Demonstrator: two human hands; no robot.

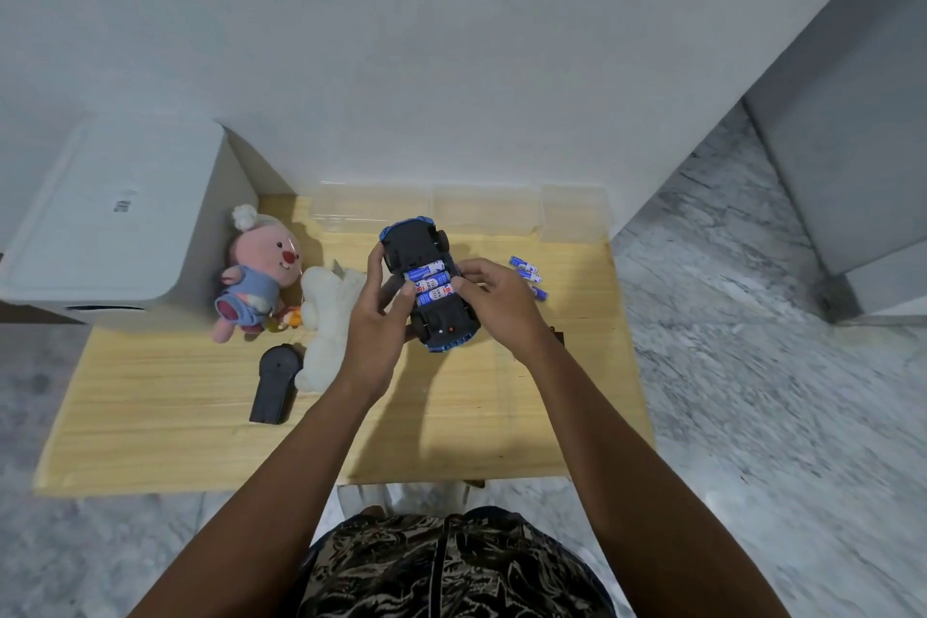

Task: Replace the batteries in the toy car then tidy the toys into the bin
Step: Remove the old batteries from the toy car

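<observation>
above the middle of a pale wooden table (pixel 165 422) with a straight lengthwise grain, a blue toy car (pixel 427 284) is held upside down, its black plastic underside facing up and its length tilted, one end toward the wall and the other toward the person. its open battery bay holds three blue-and-white cylindrical batteries (pixel 429 285) lying side by side across the chassis. the left hand (pixel 377 322) cups the car's left flank, fingers curled around the body, with the thumb reaching onto the batteries. the right hand (pixel 494 294) grips the opposite flank, fingers bent over the edge and fingertips touching the battery ends. both forearms stretch forward from the bottom of the view.

to the right of the car, three loose batteries (pixel 527 276) of the same blue-and-white kind lie on the wood, close together. to the left lie a fuzzy white plush toy (pixel 326 316) and a pink plush animal (pixel 256 271) in blue fabric clothing, touching each other. near the white plush lies a smooth black remote control (pixel 275 384) with a rounded top. along the wall edge stand clear plastic boxes (pixel 481 211), their contents not discernible. a white rounded-corner bin (pixel 115 226) with a closed lid sits at the table's left end.
</observation>
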